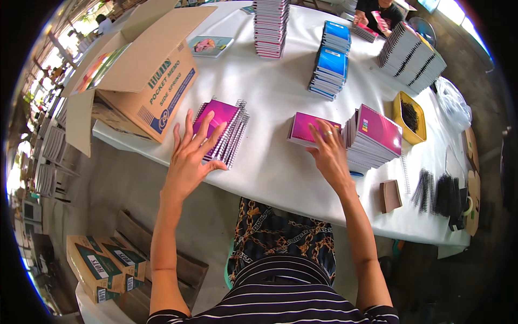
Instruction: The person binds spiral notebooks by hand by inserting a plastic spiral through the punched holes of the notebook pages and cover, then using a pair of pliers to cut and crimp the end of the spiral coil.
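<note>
My left hand (190, 154) is open, fingers spread over a stack of magenta wire-bound notebooks (224, 114). Its thumb reaches toward the near side of their coils. To the right, a low pile of small magenta notebooks (302, 121) lies flat. Over its right part is my right hand (330, 156), its fingers bent and apart above the cover and the thumb by the near edge. Whether they press on it I cannot tell. Close beside this hand stands a taller stack of magenta-covered books (377, 132), its page edges facing me.
A large open cardboard box (148, 92) stands at left. Behind are a tall magenta notebook stack (271, 29), blue notebooks (330, 65) and grey-edged stacks (410, 56). At right lie a yellow tray (422, 129), a brown block (390, 195) and black coils (426, 189). Another person (372, 16) works across.
</note>
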Demonstrator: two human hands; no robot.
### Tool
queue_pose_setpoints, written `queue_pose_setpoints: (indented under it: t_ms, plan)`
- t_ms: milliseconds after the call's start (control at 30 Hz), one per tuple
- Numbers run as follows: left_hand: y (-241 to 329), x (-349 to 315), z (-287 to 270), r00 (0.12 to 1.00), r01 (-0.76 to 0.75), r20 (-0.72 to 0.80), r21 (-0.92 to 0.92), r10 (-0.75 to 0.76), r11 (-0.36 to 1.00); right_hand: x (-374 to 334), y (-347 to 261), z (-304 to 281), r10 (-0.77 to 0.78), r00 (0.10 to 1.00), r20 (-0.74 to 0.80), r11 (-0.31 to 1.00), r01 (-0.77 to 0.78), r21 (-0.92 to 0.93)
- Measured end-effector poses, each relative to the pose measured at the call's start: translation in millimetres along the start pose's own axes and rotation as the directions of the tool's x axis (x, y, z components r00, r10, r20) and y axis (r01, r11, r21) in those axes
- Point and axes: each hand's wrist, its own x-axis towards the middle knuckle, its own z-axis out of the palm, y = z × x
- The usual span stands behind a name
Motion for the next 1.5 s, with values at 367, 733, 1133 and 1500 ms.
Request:
queue_pose_setpoints:
  t_ms: [367, 733, 1133, 1500]
  plan:
    - [109.4, -25.7, 103.7, 0.998, -0.066, -0.023, -0.457, 0.062, 0.887, -14.5, 10.0, 22.3, -0.143, 0.988, 0.064, 0.967, 0.153, -0.204]
    - [155.4, -11.0, 126.8, 0.98, -0.054, -0.194, -0.486, -0.047, 0.872, 4.0, -32.6, -39.1, 0.12, 0.968, -0.221, 0.991, -0.103, 0.087]
    - [109.7, 20.6, 113.8, 0.909, 0.29, 0.307, -0.951, 0.28, 0.104, -88.0, -12.2, -45.3, 0.36, 0.921, 0.151, 0.437, -0.309, 0.845]
    - [141.7, 23.3, 107.7, 0.976, -0.152, -0.217, -0.713, -0.009, 0.685, -99.4, -24.8, -1.4, 0.487, 0.807, 0.335, 0.255, -0.498, 0.829]
